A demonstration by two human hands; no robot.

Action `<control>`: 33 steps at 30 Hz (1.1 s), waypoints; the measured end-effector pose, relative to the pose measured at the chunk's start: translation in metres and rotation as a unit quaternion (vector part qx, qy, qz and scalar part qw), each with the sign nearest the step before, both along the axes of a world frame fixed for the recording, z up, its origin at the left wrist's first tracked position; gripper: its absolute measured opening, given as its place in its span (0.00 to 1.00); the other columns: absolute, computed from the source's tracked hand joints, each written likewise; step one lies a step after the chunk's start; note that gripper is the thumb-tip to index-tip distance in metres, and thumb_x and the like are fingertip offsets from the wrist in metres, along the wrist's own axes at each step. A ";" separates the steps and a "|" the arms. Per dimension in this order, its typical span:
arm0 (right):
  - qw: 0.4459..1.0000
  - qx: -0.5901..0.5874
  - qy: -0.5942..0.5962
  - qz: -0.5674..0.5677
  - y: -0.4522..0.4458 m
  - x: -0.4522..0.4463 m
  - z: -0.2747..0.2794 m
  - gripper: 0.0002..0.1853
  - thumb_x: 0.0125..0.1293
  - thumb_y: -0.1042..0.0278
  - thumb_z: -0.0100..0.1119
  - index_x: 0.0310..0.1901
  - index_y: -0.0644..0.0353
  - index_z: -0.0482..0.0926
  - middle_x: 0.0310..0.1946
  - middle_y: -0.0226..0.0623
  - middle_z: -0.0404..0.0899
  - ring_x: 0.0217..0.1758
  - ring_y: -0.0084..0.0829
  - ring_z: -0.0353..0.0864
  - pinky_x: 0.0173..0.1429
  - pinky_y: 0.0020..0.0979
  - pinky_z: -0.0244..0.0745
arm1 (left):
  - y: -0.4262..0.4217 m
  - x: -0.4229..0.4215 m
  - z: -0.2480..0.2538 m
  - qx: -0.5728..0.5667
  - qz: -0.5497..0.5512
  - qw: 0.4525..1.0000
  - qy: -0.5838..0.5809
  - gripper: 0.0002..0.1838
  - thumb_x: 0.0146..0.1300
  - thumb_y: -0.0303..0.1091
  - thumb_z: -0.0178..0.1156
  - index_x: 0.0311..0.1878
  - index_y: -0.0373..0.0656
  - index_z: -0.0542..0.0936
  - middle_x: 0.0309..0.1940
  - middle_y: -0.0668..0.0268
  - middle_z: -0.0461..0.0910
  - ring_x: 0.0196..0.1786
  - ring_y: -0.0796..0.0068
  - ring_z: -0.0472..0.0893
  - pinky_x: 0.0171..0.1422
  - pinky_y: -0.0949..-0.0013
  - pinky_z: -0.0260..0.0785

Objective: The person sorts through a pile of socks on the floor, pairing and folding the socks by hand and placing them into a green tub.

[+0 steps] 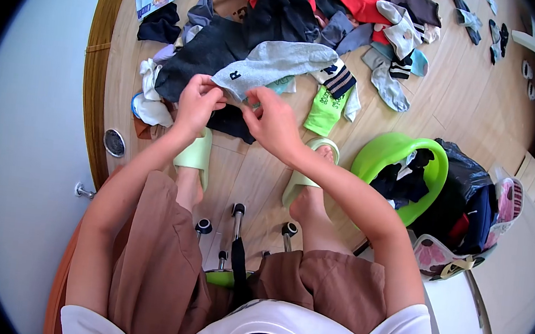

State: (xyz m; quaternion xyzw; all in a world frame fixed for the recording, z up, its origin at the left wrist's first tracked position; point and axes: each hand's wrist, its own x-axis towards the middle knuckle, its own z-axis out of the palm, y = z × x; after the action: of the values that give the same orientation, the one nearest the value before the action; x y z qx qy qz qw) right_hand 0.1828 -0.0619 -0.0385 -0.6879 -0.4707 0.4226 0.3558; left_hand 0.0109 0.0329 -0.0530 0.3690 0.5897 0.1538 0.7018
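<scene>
A light grey sock (284, 62) with a dark letter R near its cuff stretches away from my hands over a pile of clothes. My left hand (199, 106) pinches the left corner of its cuff. At the cuff's right side is my right hand (269, 119), with its thumb and fingers curled close to the edge. Beneath and behind the sock lies dark cloth (201, 51). A bright green sock (328, 112) and a striped sock (339, 78) lie to the right of the grey one.
A green bucket (432, 196) holding dark items stands at the right, beside a floral bag (430, 255) of clothes. More socks (471, 25) lie at the upper right. Chair casters (237, 210) stand between my slippered feet. A wall (31, 144) is at the left.
</scene>
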 end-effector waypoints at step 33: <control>0.992 0.003 0.120 0.049 -0.010 -0.003 0.006 0.06 0.65 0.73 0.64 0.42 0.65 0.82 0.30 0.38 0.83 0.31 0.29 0.84 0.37 0.30 0.80 | -0.015 -0.015 0.002 -0.189 0.050 0.973 -0.122 0.15 0.73 0.34 0.51 0.59 0.42 0.73 0.51 0.59 0.81 0.54 0.65 0.82 0.62 0.56 0.76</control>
State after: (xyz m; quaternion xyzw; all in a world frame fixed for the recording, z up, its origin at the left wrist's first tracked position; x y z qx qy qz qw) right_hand 0.1794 -0.0719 -0.0322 -0.6072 -0.4595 0.5173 0.3906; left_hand -0.0037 0.0176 -0.0514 0.1784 0.5358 0.1186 0.8167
